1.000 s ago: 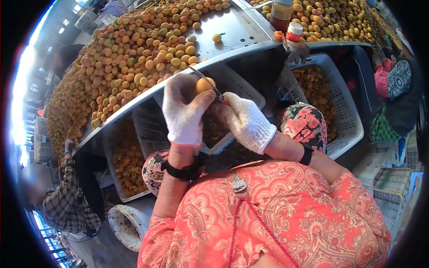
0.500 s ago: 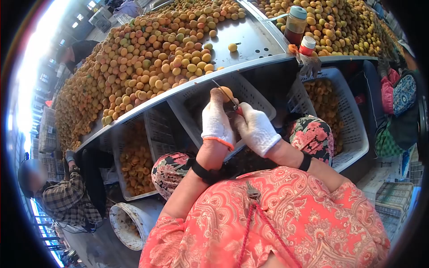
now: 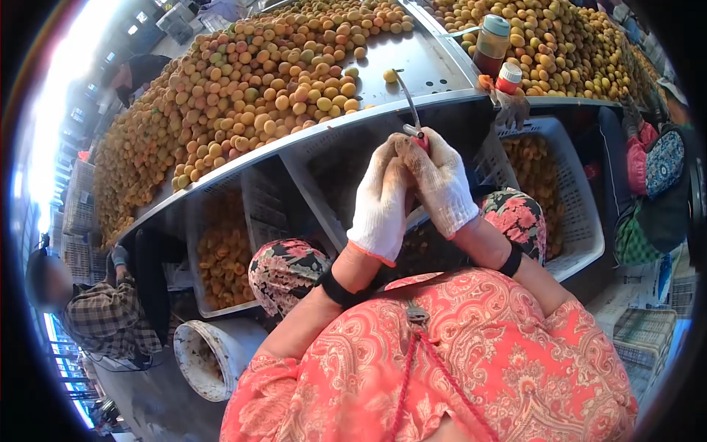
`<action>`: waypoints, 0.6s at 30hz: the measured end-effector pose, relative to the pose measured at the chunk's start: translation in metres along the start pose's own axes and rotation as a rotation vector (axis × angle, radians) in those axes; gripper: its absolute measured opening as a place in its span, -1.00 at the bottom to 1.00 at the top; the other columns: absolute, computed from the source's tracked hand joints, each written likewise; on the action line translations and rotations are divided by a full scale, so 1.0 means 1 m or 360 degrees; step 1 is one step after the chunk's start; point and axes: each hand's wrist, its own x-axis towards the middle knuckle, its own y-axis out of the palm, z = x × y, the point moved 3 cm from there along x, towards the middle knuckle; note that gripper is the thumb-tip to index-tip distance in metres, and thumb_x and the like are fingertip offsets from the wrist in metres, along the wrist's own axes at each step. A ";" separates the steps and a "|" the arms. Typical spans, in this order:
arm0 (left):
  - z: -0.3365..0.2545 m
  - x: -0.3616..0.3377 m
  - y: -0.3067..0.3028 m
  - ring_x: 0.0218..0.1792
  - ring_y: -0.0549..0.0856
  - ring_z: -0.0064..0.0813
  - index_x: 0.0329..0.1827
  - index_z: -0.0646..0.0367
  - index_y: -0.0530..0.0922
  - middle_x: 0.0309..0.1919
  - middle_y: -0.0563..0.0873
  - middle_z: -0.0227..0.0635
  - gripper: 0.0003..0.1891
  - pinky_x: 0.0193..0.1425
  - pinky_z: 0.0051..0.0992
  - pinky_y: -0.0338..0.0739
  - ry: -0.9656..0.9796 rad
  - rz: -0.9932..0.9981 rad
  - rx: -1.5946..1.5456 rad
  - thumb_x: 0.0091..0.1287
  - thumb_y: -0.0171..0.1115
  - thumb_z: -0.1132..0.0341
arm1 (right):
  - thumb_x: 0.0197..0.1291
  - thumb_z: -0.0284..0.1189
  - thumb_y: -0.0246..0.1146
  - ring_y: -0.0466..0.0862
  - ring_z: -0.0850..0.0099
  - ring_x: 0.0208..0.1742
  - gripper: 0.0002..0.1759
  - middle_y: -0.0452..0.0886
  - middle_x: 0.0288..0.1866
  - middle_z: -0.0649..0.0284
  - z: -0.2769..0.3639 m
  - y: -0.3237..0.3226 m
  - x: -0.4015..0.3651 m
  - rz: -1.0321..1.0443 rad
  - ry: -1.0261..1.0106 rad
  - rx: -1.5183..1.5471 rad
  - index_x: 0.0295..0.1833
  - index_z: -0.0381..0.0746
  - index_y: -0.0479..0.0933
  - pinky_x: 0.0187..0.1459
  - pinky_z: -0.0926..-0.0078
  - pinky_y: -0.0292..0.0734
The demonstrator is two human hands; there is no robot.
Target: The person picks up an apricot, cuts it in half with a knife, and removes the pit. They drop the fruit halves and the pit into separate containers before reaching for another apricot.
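Note:
My right hand [image 3: 440,180], in a white glove, is closed around the red handle of a small knife [image 3: 411,103]. The blade points up toward the steel table's edge, near a lone apricot [image 3: 390,76]. Pressed against the right hand is my left hand [image 3: 381,199], also gloved, its fingers closed; whatever lies between the two palms is hidden. Both hands are above a white crate [image 3: 324,166] below the table edge. A large heap of apricots [image 3: 243,92] covers the table beyond.
Crates of cut apricots stand at the left [image 3: 224,258] and right [image 3: 532,158]. A white bucket [image 3: 210,361] is at the lower left, near a person in a checked shirt [image 3: 110,317]. A bottle [image 3: 491,46] and red jar [image 3: 508,77] stand on the table.
Both hands have come together and turned upward. The knife blade now points up, away from the fruit it was against. The apricot that showed in my left hand is no longer visible.

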 end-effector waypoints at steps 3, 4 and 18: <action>-0.016 -0.008 0.010 -0.23 0.70 -0.55 0.35 0.03 0.49 -0.10 0.69 -0.38 -0.66 -0.22 -0.53 0.63 -0.0559 -0.0122 -0.0556 0.60 0.04 0.21 | 0.46 -0.34 0.24 0.45 0.63 -0.38 -0.79 0.52 -0.47 0.26 0.004 0.004 -0.002 0.0026 -0.0024 -0.0015 -0.19 -0.27 0.51 -0.34 0.52 0.45; -0.015 -0.006 0.008 -0.23 0.70 -0.55 0.35 0.03 0.49 -0.10 0.69 -0.38 -0.66 -0.22 -0.53 0.63 -0.0570 -0.0126 -0.0567 0.60 0.04 0.21 | 0.46 -0.35 0.22 0.44 0.64 -0.38 -0.80 0.51 -0.48 0.27 0.006 0.003 -0.002 0.0030 -0.0068 -0.0144 -0.19 -0.26 0.51 -0.34 0.51 0.45; 0.017 0.022 -0.005 -0.43 0.61 -0.53 0.07 -0.01 0.60 -0.31 0.67 -0.45 -0.64 -0.46 -0.50 0.46 -0.1075 -0.0631 -0.1192 0.55 0.07 -0.06 | 0.33 -0.18 0.38 0.61 0.37 -0.46 -0.64 0.56 -0.47 0.13 -0.008 0.009 0.009 0.0106 -0.0515 -0.0863 -0.23 -0.24 0.46 -0.38 0.38 0.51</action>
